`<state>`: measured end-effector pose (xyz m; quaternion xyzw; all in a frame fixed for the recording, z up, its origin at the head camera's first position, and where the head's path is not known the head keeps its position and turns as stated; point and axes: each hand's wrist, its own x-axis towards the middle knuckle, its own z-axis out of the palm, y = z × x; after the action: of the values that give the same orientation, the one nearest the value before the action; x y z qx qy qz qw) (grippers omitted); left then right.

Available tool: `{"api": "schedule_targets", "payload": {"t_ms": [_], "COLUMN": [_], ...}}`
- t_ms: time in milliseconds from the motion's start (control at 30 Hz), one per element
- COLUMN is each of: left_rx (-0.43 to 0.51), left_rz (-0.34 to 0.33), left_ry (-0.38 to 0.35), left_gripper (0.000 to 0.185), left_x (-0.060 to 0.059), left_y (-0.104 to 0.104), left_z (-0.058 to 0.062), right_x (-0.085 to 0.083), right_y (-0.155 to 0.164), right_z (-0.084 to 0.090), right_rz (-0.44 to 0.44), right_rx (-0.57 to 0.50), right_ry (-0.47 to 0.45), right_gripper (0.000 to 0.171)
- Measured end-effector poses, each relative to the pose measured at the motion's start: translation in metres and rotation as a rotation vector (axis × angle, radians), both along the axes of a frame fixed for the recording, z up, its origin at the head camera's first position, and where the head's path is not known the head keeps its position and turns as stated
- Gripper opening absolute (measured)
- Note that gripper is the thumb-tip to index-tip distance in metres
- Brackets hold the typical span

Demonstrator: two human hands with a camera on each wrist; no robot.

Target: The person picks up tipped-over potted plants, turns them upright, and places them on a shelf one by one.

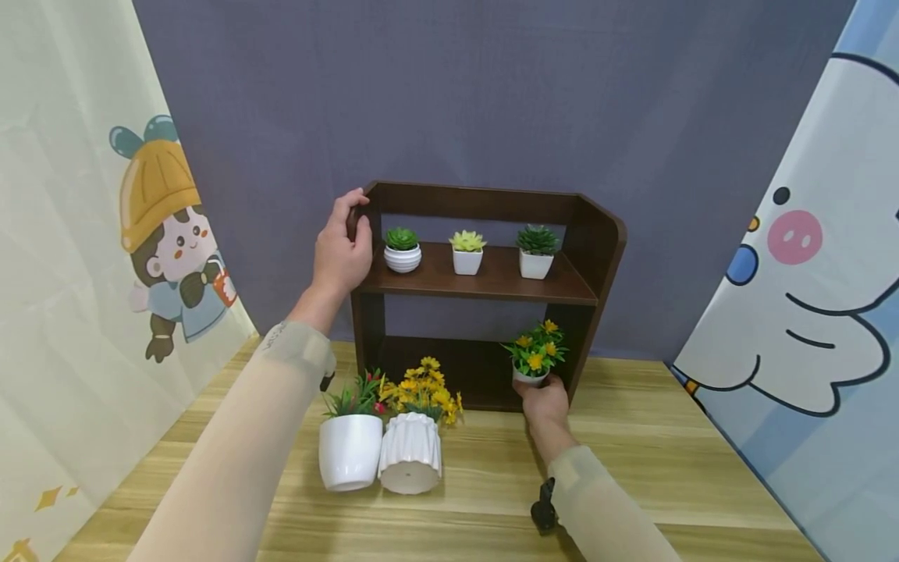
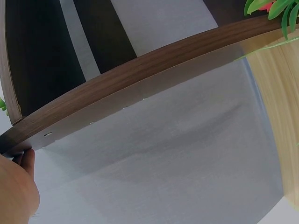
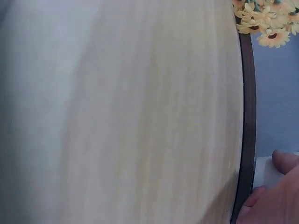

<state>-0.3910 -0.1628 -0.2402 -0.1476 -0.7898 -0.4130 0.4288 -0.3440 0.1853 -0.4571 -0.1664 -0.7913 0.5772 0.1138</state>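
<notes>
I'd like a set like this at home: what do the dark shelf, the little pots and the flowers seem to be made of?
The shelf looks like dark wood-grain laminate board; the left wrist view shows printed-looking grain and a plain edge. The ribbed pot and smooth pot look like glossy white ceramic or plastic. The yellow flowers look artificial: stiff and uniform.

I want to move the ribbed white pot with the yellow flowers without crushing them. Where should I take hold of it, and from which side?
The ribbed white pot lies tipped over on the table, base toward the camera, flowers pointing at the shelf. Probably best to grip across its ribbed body from above, coming in from its free right side, since the smooth white pot stands against its left.
</notes>
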Motion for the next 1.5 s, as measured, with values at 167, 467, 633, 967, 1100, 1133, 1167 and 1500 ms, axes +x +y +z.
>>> {"api": "schedule_targets", "payload": {"t_ms": [167,467,633,967,1100,1133,1167,1500], "left_rx": [0.003,0.009,0.005,0.002,0.006,0.006,0.006,0.003], "left_rz": [0.001,-0.003,-0.003,-0.001,-0.003,-0.004,-0.004,-0.004], "left_ry": [0.009,0.002,-0.004,-0.005,-0.003,-0.002,-0.001,0.003], "left_gripper": [0.035,0.035,0.035,0.035,0.034,0.034,0.034,0.035], "left_x": [-0.001,-0.001,0.0,0.0,-0.001,-0.001,-0.001,-0.003], "left_y": [0.0,0.001,0.001,0.001,0.001,0.001,0.001,0.001], "left_z": [0.0,0.0,0.0,0.0,0.0,0.0,0.0,-0.001], "right_x": [0.001,0.005,0.012,0.043,0.056,0.059,0.062,0.088], "right_y": [0.001,0.0,0.002,-0.003,-0.004,-0.004,-0.004,-0.004], "right_z": [0.001,0.0,-0.003,-0.001,0.0,0.001,0.001,0.002], "right_rz": [0.015,0.06,0.086,0.14,0.162,0.172,0.185,0.307], "right_rx": [0.008,-0.025,-0.053,-0.043,-0.042,-0.04,-0.037,0.029], "right_ry": [-0.01,0.005,0.018,0.0,-0.02,-0.025,-0.031,-0.028], "right_gripper": [0.079,0.083,0.087,0.088,0.091,0.091,0.091,0.09]}}
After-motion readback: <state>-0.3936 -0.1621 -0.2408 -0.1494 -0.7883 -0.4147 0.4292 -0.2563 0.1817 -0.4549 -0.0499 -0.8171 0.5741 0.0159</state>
